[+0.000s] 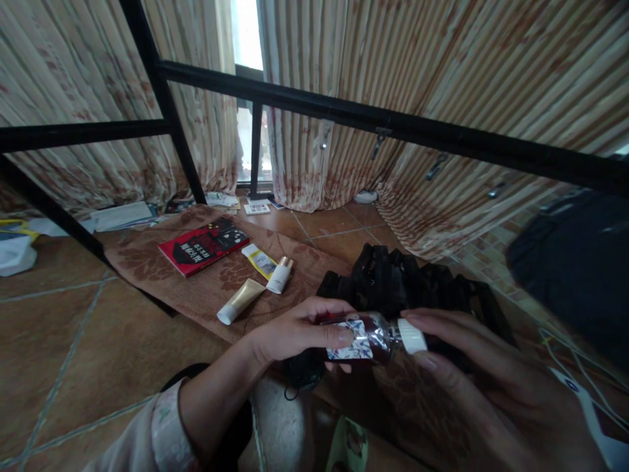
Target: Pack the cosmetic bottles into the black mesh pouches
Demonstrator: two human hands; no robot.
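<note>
My left hand [307, 329] is wrapped round a clear bottle [381, 335] of dark reddish content with a patterned label, tilted on its side. At the bottle's right end, the fingers of my right hand [472, 367] pinch its white ribbed cap [411, 336]. Whether the cap is still threaded on the neck I cannot tell. Directly behind the bottle lies a black bag-like heap [388, 278]. Left of it, on a brown patterned cloth [211, 288], rest a gold tube with a white cap [240, 301], a small white bottle [280, 275] and a yellow-and-white packet [259, 261].
A red and black book [204, 246] lies on the cloth. Black metal bars [314, 98] cross in front of striped curtains [314, 39]. Papers [122, 215] line the tiled floor [54, 334] at the back left. Dark fabric [574, 262] and pale cables [580, 360] are at the right.
</note>
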